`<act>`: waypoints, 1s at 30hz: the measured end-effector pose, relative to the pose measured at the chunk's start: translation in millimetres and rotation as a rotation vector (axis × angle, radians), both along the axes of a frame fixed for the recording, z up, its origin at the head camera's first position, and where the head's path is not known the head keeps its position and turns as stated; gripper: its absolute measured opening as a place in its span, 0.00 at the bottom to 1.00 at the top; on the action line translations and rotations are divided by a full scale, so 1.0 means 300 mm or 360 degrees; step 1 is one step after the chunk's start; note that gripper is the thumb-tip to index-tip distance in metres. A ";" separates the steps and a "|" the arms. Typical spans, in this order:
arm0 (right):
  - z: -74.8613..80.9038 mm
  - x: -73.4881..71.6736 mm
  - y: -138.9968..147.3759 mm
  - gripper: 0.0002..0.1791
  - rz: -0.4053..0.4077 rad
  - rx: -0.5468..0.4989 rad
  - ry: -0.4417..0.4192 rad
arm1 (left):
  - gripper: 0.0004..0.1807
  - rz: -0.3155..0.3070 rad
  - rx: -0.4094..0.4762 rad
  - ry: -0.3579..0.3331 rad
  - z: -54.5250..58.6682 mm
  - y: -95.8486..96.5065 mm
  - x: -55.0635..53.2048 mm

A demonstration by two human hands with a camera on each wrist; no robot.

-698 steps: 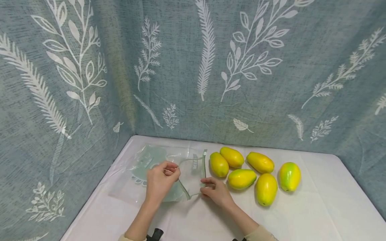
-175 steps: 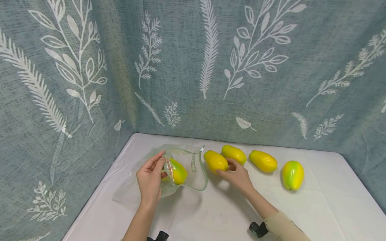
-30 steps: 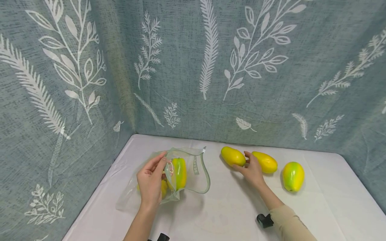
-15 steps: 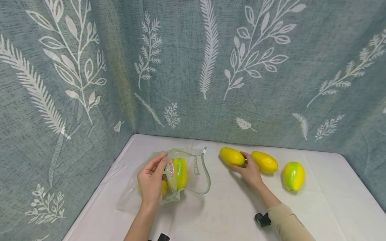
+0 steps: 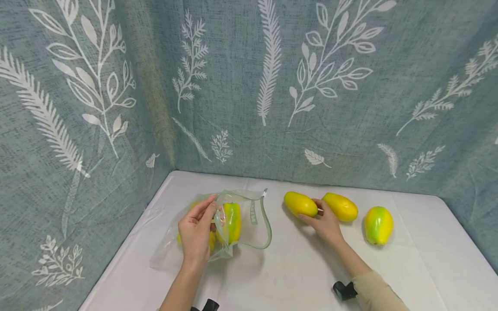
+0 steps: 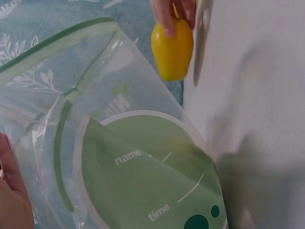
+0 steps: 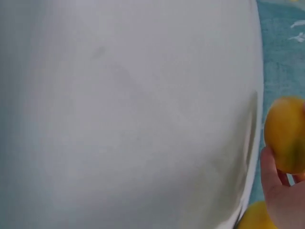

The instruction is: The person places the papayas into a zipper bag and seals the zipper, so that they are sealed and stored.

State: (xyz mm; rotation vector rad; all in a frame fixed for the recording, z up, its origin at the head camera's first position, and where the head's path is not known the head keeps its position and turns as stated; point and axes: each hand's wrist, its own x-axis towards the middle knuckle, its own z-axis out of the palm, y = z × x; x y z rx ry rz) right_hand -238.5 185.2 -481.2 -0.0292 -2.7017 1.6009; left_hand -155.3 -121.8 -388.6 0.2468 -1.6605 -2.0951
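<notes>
My left hand (image 5: pixel 196 233) pinches the near edge of a clear zip bag (image 5: pixel 261 248), whose mouth gapes to the right. Inside lie several yellow papayas, one of them a yellow-green papaya (image 5: pixel 232 222) close behind the opening; my left hand partly hides the others. In the left wrist view the bag shows a round green label (image 6: pixel 143 167) with "name" and "time" on it. To the right of the bag, my right hand (image 5: pixel 327 222) holds a yellow papaya (image 5: pixel 299 204) between thumb and fingers.
Right of the held fruit, a yellow papaya (image 5: pixel 341 207) lies behind my right hand, and a yellow-green papaya (image 5: pixel 378 225) lies farther right. The white-covered table (image 5: pixel 280 276) ends at a blue-green leaf-print curtain (image 5: pixel 233 86) behind and at the left.
Since the oldest frame, papayas have gone from the table into the once-flat bag. Over the last second the held papaya and my right hand have shifted only slightly; my left hand keeps the bag's edge.
</notes>
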 end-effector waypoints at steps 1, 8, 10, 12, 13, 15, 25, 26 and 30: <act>0.006 0.008 0.000 0.42 -0.0004 -0.0008 -0.0007 | 0.13 -0.0003 0.0001 0.0000 0.001 0.000 0.000; 0.051 0.062 -0.010 0.41 0.0008 -0.0069 -0.0013 | 0.13 -0.0008 0.0009 -0.0022 0.002 -0.003 0.005; 0.066 0.079 -0.015 0.41 0.0017 -0.0081 0.0001 | 0.13 -0.0012 0.0010 -0.0026 0.002 -0.004 0.007; 0.083 0.097 -0.019 0.40 0.0023 -0.0085 0.0012 | 0.13 -0.0015 0.0001 -0.0028 0.001 -0.003 0.008; 0.090 0.106 -0.020 0.40 0.0025 -0.0084 0.0018 | 0.13 -0.0018 0.0000 -0.0027 0.001 -0.004 0.008; 0.107 0.123 -0.022 0.40 0.0027 -0.0072 0.0020 | 0.13 -0.0023 -0.0004 -0.0022 0.000 -0.004 0.009; 0.186 0.196 -0.021 0.40 0.0060 -0.0085 -0.0007 | 0.13 -0.0049 0.0022 -0.0003 -0.005 0.001 0.009; 0.194 0.202 -0.021 0.40 0.0069 -0.0097 -0.0007 | 0.13 -0.0051 0.0019 -0.0006 -0.004 0.001 0.010; 0.225 0.224 -0.028 0.39 0.0110 -0.0153 -0.0004 | 0.14 -0.0057 0.0021 -0.0022 -0.001 0.004 0.015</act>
